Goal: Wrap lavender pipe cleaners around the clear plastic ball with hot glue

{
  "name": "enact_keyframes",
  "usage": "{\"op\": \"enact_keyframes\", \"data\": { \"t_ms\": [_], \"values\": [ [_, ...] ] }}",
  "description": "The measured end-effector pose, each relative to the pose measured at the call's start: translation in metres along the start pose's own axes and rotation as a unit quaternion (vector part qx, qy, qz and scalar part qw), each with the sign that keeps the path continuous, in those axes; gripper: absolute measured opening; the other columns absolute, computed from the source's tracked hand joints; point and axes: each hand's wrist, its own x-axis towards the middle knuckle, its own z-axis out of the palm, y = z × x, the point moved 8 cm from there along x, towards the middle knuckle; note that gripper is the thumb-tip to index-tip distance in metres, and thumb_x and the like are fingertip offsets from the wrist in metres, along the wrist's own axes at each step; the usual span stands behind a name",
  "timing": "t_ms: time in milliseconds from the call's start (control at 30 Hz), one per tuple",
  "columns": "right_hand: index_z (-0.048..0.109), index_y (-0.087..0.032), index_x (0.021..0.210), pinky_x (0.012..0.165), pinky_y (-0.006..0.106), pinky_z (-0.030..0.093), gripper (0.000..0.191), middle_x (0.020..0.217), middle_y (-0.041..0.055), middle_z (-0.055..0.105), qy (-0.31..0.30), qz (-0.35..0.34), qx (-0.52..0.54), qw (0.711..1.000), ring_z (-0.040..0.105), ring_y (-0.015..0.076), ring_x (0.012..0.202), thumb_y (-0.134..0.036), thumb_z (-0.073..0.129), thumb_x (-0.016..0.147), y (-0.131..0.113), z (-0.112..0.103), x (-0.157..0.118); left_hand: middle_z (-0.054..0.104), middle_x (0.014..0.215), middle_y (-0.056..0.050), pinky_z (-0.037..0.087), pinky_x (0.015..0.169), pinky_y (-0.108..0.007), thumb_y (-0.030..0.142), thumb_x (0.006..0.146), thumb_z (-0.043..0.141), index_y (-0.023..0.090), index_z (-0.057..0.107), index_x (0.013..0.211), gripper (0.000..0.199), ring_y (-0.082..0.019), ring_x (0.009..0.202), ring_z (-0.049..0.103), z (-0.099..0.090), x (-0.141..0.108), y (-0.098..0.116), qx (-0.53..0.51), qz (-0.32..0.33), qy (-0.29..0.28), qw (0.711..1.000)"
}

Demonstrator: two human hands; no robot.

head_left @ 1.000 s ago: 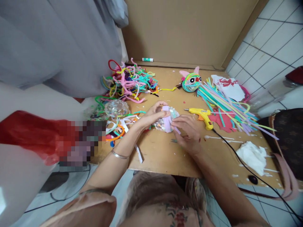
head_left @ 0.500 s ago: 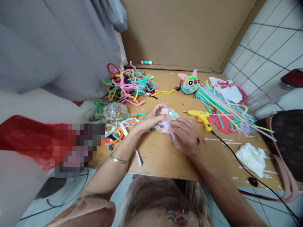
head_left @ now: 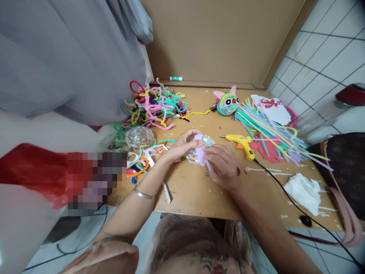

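Note:
A clear, bumpy rounded piece (head_left: 194,156) is held over the table between my two hands, with a lilac strip (head_left: 200,149) lying across it. My left hand (head_left: 186,144) grips the piece from the left, its thumb on the upper part of the strip. From the right, my right hand (head_left: 224,163) pinches the strip's lower part with bent fingers. The strip's lower end sticks out beneath those fingers. Just right of my hands lies a yellow glue gun (head_left: 242,144), its nozzle pointing left.
Tangled pipe cleaners (head_left: 154,102) and a clear bowl-like piece (head_left: 139,136) are at left. A decorated ball (head_left: 227,103) with pink ears stands at the back. Straight pipe cleaners (head_left: 268,127), crumpled tissue (head_left: 303,193), a black cable and a brown bag (head_left: 342,163) are at right.
The view has shifted slightly, so the table things appear a little lower. Both hands keep their hold, with only a small shift of the fingers around the strip.

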Motion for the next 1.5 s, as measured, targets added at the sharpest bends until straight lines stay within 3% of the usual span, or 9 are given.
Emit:
{"op": "enact_keyframes", "data": {
  "t_ms": [500,733,900,1133,1267,1500],
  "values": [
    [0.061,-0.024,0.099,0.083,0.040,0.055,0.021,0.104,0.0066,0.073,-0.016,0.019,0.022,0.999,0.065,0.0215,0.096,-0.011,0.057,0.082,0.001,0.004,0.000,0.057,0.089,0.002,0.039,0.071,-0.023,0.035,0.063,0.072,0.018,0.055,0.095,0.040,-0.011,0.078,0.052,0.003,-0.002,0.001,0.012,-0.014,-0.025,1.000],
    [0.063,-0.023,0.101,0.085,0.042,0.054,0.024,0.104,0.0079,0.073,-0.015,0.027,0.039,0.999,0.065,0.0220,0.098,-0.011,0.057,0.081,0.004,0.005,-0.001,0.058,0.093,0.001,0.040,0.073,-0.023,0.035,0.064,0.072,0.018,0.055,0.099,0.042,-0.011,0.080,0.053,0.001,0.001,-0.004,-0.005,-0.001,-0.008,1.000],
    [0.062,-0.022,0.100,0.083,0.041,0.055,0.023,0.101,0.0084,0.072,-0.011,0.030,0.037,0.999,0.065,0.0218,0.095,-0.010,0.057,0.080,0.005,0.003,0.001,0.059,0.107,-0.003,0.042,0.081,-0.025,0.032,0.061,0.075,0.019,0.053,0.095,0.042,-0.015,0.096,0.055,0.001,0.000,0.004,-0.025,0.052,0.037,0.998],
    [0.063,-0.022,0.099,0.084,0.041,0.054,0.022,0.102,0.0083,0.072,-0.006,0.031,0.033,0.999,0.065,0.0214,0.095,-0.011,0.056,0.082,0.006,0.003,0.001,0.059,0.125,-0.009,0.041,0.089,-0.029,0.032,0.065,0.075,0.017,0.056,0.085,0.032,-0.021,0.115,0.056,0.003,-0.003,0.007,-0.033,0.070,0.045,0.996],
    [0.063,-0.023,0.100,0.086,0.041,0.053,0.021,0.104,0.0080,0.072,-0.015,0.038,0.031,0.999,0.065,0.0210,0.096,-0.013,0.054,0.083,0.008,0.005,-0.002,0.060,0.126,-0.011,0.039,0.094,-0.032,0.034,0.067,0.074,0.017,0.059,0.081,0.026,-0.025,0.127,0.051,0.002,-0.004,0.006,-0.019,0.082,0.041,0.996],
    [0.062,-0.023,0.099,0.086,0.041,0.053,0.022,0.104,0.0075,0.072,-0.013,0.042,0.029,0.999,0.065,0.0212,0.096,-0.012,0.055,0.081,0.010,0.005,-0.002,0.062,0.122,-0.010,0.039,0.100,-0.034,0.037,0.073,0.067,0.017,0.063,0.083,0.022,-0.026,0.128,0.050,0.002,-0.005,0.009,0.034,0.104,0.043,0.993]
  ]
}}
